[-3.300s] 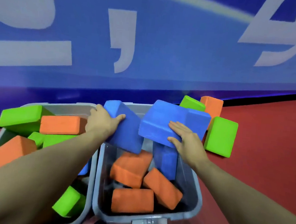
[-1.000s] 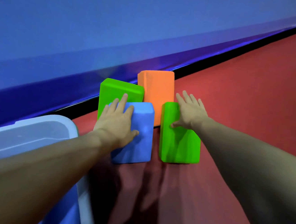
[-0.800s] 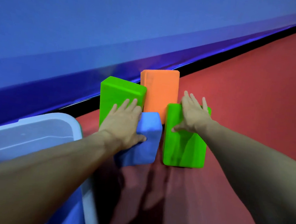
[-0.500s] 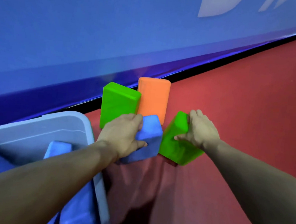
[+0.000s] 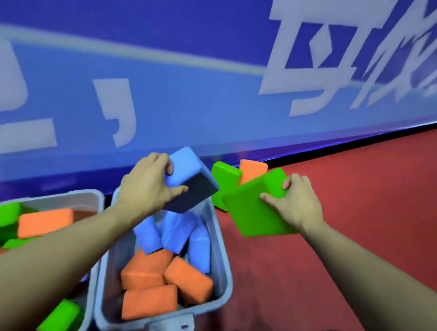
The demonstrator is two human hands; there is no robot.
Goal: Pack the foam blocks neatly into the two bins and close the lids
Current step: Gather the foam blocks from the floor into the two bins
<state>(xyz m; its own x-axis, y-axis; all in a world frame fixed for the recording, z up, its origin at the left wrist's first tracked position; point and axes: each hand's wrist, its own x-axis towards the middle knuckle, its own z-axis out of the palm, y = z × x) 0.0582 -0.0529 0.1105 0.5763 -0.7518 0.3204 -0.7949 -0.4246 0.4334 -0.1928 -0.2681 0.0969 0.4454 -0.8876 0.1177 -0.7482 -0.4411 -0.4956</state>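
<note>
My left hand (image 5: 148,188) grips a blue foam block (image 5: 190,178), held tilted above the far end of the right grey bin (image 5: 225,267). That bin holds several blue blocks (image 5: 176,236) at its far end and orange blocks (image 5: 152,284) nearer me. My right hand (image 5: 297,202) grips a green block (image 5: 254,211) in the air, just right of the bin. The left grey bin (image 5: 93,201) holds green and orange blocks (image 5: 43,222). Another green block (image 5: 223,177) and an orange block (image 5: 251,170) stand on the red floor by the wall.
A blue wall with large white characters (image 5: 329,56) runs behind the bins. Red floor (image 5: 368,206) stretches to the right. A latch tab (image 5: 171,327) sticks out of the right bin's near rim. No lids are in view.
Both hands have lifted their blocks off the floor and swung left toward the right bin. The view has turned back, so both bins show again.
</note>
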